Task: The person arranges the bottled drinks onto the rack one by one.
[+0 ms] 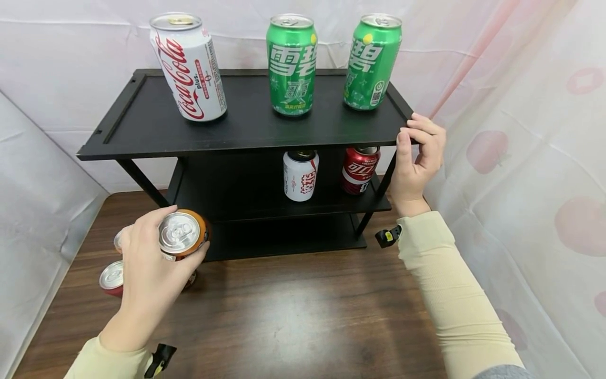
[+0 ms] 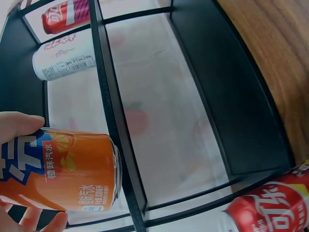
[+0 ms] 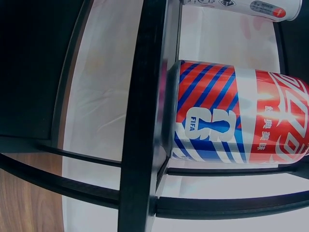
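In the head view my left hand holds an orange soda can round its side, at the left front of a black three-tier rack. The left wrist view shows the same orange soda can, its base close to the middle shelf's edge. My right hand grips the front right corner of the top shelf, thumb at the front edge and fingers over the side. On the middle shelf stand a white can and a red cola can, seen close in the right wrist view.
A white Coca-Cola can and two green Sprite cans stand on the top shelf. Red-sided cans stand on the wooden table beside and partly behind my left hand. White curtains hang around the rack.
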The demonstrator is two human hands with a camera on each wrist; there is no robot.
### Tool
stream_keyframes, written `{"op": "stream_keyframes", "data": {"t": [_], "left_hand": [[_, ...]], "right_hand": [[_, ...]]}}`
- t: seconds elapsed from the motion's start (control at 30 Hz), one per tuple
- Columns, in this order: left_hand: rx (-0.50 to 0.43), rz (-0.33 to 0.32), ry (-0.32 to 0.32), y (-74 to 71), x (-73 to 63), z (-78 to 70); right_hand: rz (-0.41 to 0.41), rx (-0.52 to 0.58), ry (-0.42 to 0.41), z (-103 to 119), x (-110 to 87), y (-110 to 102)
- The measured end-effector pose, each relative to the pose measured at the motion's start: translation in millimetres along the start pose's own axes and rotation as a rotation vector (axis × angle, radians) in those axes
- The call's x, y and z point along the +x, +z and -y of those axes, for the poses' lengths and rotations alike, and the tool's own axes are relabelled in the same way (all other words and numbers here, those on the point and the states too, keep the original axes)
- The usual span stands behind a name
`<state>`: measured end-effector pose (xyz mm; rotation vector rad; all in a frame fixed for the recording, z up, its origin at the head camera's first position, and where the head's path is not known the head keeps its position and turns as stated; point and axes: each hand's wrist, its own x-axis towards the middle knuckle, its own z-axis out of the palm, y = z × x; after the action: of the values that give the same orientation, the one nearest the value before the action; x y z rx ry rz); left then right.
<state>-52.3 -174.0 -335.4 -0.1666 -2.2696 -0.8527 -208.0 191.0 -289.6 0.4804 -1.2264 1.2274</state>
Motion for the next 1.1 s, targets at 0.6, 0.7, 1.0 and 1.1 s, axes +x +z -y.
{"op": "stream_keyframes", "data": {"t": [0.6, 0.7, 1.0, 1.1], "left_hand": [[-0.027, 0.015, -0.019, 13.5, 22.7, 3.0], [-0.042, 0.022, -0.029, 16.3, 27.0, 5.3], [-0.054, 0.053, -0.026, 24.9, 41.6, 4.4], [-0.055, 0.059, -0.030, 27.3, 44.6, 4.7]], "right_hand": [[0.005, -0.011, 0.004, 0, 0.8, -1], [0.008, -0.016, 0.010, 0, 0.5, -1], [0.007, 0.003, 0.018, 1, 1.8, -1], [0.005, -0.001, 0.019, 2, 0.9, -1]]}}
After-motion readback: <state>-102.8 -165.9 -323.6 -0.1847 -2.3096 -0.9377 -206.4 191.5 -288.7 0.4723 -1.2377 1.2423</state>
